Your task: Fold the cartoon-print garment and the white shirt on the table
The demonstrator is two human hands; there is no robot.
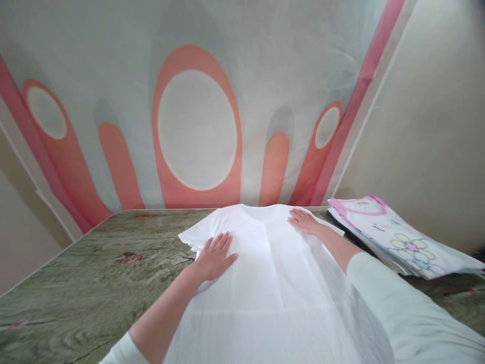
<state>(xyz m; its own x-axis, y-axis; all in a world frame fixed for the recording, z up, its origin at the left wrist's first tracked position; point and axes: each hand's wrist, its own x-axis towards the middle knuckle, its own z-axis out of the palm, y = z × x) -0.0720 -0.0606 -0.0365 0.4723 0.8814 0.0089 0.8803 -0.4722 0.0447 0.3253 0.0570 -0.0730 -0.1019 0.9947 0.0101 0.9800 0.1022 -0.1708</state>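
A white T-shirt [273, 283] is lying spread out on the table [94, 273], neckline pointing away from the person and the hem running off the near edge of the view. The left hand [214, 258] is resting flat on it just below the left short sleeve [197, 235], fingers spread and palm down, gripping nothing. The right hand [303, 221] is lying flat near the far shoulder, fingers loosely together and likewise pinching no cloth.

The work showing looks like smoothing. It is probably best done with both palms pressing lightly and sliding outward from the middle, so creases are pushed to the edges rather than bunched under the fingers. The thin ribbed fabric seems likely to drag and ripple under heavy pressure.

A stack of folded garments [405, 242], the top one printed with flowers and pink trim, is sitting on the right side of the table, near the right forearm; a wide sweep of that elbow could be nudging it. Behind the table a wall hanging [197, 126] with pink ovals is covering the wall, well clear of the hands
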